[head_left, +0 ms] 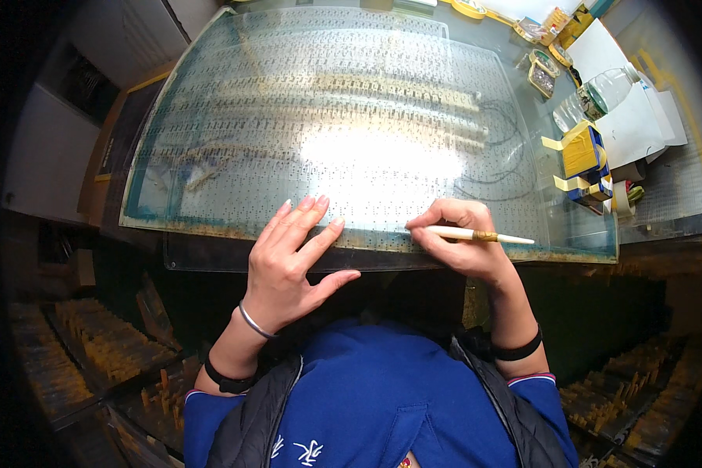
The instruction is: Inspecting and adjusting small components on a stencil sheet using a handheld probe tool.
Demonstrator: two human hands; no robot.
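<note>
My left hand (287,261) lies flat on a clear sheet covered with rows of small dark marks (234,187), near the front edge of the glass-topped table. Its fingers are stretched out, with the thumb apart. To its right, my right hand (466,240) pinches a slim white pen-like tool with a brass-coloured band (513,239). The tool's back end points right; its tip is hidden at my fingers, low over the sheet. Bright light glares off the sheet just beyond both hands.
On the right stand a blue tape dispenser with yellow tape (585,160), a clear plastic jar (610,87) and white papers (639,129). Tape rolls (469,8) lie at the back. Racks of upright yellowish pieces (105,335) sit below at left, with more at lower right.
</note>
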